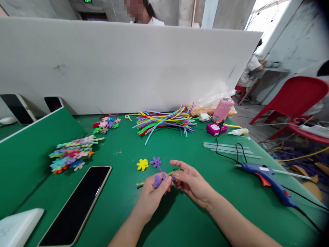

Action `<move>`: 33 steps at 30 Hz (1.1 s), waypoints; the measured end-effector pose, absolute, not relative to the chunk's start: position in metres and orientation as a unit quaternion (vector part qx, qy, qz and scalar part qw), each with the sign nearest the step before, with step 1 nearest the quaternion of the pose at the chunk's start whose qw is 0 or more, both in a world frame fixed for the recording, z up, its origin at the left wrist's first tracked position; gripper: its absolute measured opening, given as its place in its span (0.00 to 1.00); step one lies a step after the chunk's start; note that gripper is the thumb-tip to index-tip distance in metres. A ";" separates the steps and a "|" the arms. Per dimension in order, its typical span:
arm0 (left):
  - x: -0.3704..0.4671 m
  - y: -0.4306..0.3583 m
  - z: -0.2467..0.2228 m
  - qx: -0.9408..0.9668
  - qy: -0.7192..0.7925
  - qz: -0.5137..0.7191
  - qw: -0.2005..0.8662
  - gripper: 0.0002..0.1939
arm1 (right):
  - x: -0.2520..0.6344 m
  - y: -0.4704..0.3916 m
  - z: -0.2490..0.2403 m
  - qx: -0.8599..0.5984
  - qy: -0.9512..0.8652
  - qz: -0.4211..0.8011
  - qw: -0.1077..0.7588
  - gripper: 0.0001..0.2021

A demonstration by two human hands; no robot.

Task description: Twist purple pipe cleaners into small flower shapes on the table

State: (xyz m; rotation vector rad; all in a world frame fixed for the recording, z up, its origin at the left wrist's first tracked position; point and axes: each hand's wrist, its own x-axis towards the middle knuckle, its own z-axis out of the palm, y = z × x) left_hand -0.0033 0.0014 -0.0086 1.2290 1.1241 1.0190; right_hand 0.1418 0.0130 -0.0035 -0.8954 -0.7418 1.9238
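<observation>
My left hand (151, 193) is closed on a purple pipe-cleaner flower (157, 180), its loops showing above the thumb. Close beside it, my right hand (191, 181) pinches a purple end of pipe cleaner, with its index finger stretched out. Whether that end belongs to the same flower cannot be made out. A thin olive-coloured stick (140, 185) passes behind the fingers; I cannot tell whether a hand grips it. On the green table just beyond lie a yellow flower (142, 164) and another purple flower (156, 162) with a short stem.
Loose pipe cleaners (164, 120) lie before a white partition (128, 68). Finished flowers (73, 154) are heaped left, near a phone (77, 206). On the right are a blue glue gun (269, 175) with a cord, glue sticks (231, 149), a purple box (216, 129) and a pink bottle (223, 109).
</observation>
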 end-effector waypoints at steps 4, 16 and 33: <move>0.001 0.001 -0.010 0.417 0.472 0.470 0.618 0.10 | 0.140 0.014 -0.005 -0.365 -0.309 0.758 0.444 0.24; 0.002 0.004 -0.004 0.253 0.437 0.510 0.696 0.10 | 0.146 0.012 -0.014 -0.427 -0.679 0.295 0.520 0.25; 0.000 0.003 -0.005 0.308 0.428 0.473 0.706 0.10 | 0.149 0.013 -0.014 -0.409 -0.720 0.328 0.455 0.25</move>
